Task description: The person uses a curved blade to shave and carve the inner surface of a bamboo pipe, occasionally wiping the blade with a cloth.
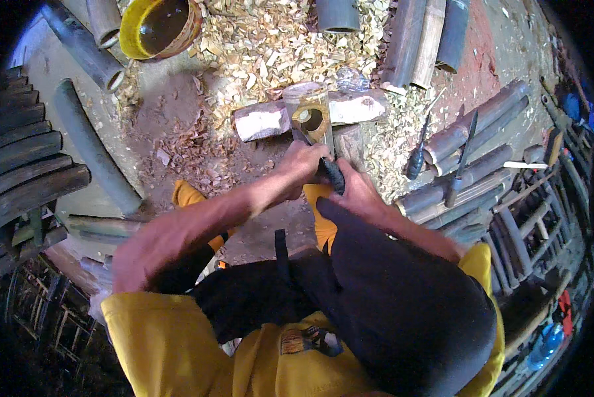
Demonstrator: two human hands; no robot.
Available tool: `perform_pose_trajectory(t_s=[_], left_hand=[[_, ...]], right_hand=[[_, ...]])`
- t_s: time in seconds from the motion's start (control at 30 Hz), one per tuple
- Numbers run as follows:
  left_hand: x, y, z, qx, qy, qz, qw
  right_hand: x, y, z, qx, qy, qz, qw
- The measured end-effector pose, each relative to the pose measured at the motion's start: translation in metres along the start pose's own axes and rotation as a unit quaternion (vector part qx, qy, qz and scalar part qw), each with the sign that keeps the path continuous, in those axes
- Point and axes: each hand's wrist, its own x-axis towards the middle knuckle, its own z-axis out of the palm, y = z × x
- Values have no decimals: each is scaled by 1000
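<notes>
Between my legs, a pale bamboo tube (305, 95) with a dark hole in its near end rests on a short whitish log (262, 122). Both my hands are closed on a knife-like tool, its black-wrapped handle (335, 176) angled toward my right knee. My right hand (356, 188) grips the handle. My left hand (299, 164) wraps the tool farther forward, close to the tube. The dark blade (301, 137) points at the tube's near end; part of it and several fingers are hidden.
Wood shavings (277, 43) cover the ground ahead. A yellow bucket (133, 33) stands at the far left. Bamboo lengths (95, 145) lie left and right. A dark-handled spike tool (416, 159) and a long blade (467, 142) lie at the right. Clear plastic (352, 79) sits behind the log.
</notes>
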Motion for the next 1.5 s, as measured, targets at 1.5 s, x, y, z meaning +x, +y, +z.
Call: perform_pose_trajectory(t_s=[1.5], left_hand=[[50,-12,16,265,-14,374,889]], right_hand=[[18,-14,-78,-280,21,-47,959]])
